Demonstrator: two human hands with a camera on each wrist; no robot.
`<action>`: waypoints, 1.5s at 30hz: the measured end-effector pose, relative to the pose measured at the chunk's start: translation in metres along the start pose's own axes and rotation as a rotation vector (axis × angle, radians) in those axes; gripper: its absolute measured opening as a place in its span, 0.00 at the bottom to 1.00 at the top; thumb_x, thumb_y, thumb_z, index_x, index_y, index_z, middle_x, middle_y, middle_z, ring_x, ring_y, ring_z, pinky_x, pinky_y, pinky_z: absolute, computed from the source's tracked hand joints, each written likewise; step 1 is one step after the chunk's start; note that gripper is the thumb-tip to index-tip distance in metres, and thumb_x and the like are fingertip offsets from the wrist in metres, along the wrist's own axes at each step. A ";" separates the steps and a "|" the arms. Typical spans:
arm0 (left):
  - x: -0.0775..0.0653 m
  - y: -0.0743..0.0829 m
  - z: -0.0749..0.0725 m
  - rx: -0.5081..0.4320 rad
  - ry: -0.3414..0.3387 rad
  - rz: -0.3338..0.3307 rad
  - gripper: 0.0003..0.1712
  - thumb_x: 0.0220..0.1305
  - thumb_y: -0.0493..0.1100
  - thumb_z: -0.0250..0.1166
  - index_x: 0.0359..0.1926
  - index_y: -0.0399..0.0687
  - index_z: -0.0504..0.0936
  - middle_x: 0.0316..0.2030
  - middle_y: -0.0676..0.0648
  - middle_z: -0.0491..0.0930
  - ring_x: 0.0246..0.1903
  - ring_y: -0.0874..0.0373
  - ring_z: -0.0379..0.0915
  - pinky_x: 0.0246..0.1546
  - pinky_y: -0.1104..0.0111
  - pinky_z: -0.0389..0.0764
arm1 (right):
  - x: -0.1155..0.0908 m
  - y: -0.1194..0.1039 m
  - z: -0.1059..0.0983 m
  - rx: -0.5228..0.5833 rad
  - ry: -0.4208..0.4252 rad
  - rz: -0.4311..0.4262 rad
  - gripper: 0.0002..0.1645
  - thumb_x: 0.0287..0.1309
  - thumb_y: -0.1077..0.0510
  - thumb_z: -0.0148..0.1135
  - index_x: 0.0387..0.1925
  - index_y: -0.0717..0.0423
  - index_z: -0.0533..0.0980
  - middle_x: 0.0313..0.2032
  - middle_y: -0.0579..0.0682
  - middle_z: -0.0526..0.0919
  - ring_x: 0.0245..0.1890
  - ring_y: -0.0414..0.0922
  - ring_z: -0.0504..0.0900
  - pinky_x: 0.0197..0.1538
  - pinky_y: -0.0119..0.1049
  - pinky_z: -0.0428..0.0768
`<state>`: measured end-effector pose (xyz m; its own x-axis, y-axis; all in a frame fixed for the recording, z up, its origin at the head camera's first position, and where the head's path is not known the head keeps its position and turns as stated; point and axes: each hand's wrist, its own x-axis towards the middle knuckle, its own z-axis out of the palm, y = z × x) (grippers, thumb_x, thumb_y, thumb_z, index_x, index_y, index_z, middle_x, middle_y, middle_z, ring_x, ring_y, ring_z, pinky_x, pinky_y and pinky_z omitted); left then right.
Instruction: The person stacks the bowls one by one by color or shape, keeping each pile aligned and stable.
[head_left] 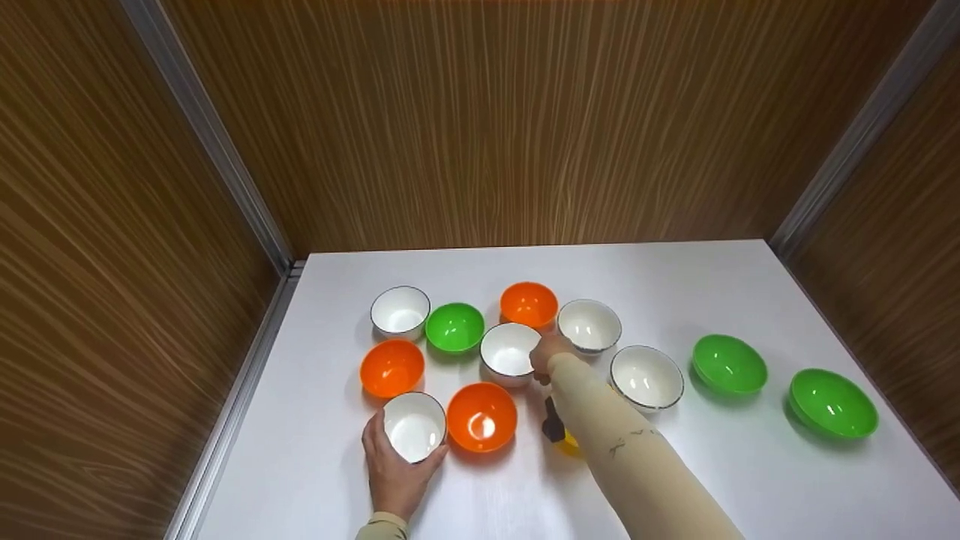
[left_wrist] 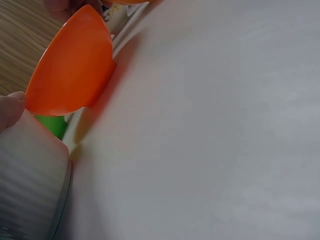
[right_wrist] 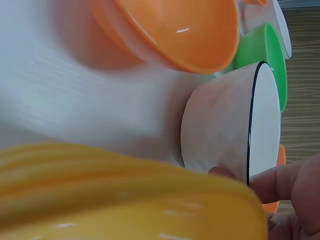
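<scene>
My left hand [head_left: 397, 469] grips a white bowl [head_left: 415, 426] at the front left, thumb on its near right side and fingers along its left. In the left wrist view, the thumb [left_wrist: 11, 111] lies at the rim of that bowl [left_wrist: 30, 175], close to an orange bowl [left_wrist: 75, 65]. My right hand [head_left: 549, 357] reaches to the middle and pinches the right rim of another dark-rimmed white bowl [head_left: 508, 351]. A finger bends over that rim in the right wrist view, above the white bowl's wall [right_wrist: 215, 120]. Under my right forearm sits a yellow bowl [head_left: 568, 445], mostly hidden.
Orange bowls [head_left: 481, 417] and a green bowl [head_left: 454, 328] stand close around both hands. Behind are a white bowl [head_left: 400, 307] and an orange one [head_left: 529, 304]. Further white bowls [head_left: 646, 377] and two green bowls [head_left: 729, 364] stand rightward. Wood-grain panels [head_left: 487, 127] enclose the white table [head_left: 300, 420].
</scene>
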<state>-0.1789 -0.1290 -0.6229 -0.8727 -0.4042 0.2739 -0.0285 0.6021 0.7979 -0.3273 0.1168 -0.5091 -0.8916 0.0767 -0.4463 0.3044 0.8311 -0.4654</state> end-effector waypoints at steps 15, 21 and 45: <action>0.003 -0.004 -0.001 -0.018 -0.007 0.017 0.69 0.22 0.61 0.79 0.66 0.43 0.53 0.59 0.43 0.55 0.55 0.47 0.59 0.56 0.51 0.65 | -0.017 -0.010 -0.033 0.061 0.042 -0.082 0.12 0.53 0.62 0.50 0.35 0.64 0.77 0.21 0.52 0.82 0.24 0.47 0.80 0.29 0.34 0.75; 0.006 -0.004 -0.002 -0.020 -0.014 0.011 0.69 0.22 0.59 0.80 0.66 0.44 0.52 0.59 0.43 0.55 0.55 0.46 0.59 0.56 0.50 0.65 | -0.032 -0.023 -0.038 0.051 0.077 -0.158 0.12 0.54 0.60 0.51 0.35 0.62 0.77 0.20 0.50 0.81 0.22 0.46 0.77 0.31 0.36 0.74; 0.013 -0.011 -0.005 -0.013 -0.048 -0.052 0.73 0.22 0.61 0.79 0.67 0.46 0.48 0.61 0.43 0.54 0.57 0.45 0.57 0.58 0.51 0.63 | -0.067 -0.067 0.015 -0.071 0.084 -0.437 0.10 0.51 0.61 0.55 0.37 0.59 0.75 0.27 0.48 0.77 0.29 0.46 0.75 0.37 0.40 0.77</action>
<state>-0.1879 -0.1444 -0.6258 -0.8928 -0.4008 0.2058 -0.0686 0.5723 0.8172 -0.2836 0.0475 -0.4593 -0.9564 -0.2479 -0.1542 -0.1282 0.8311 -0.5411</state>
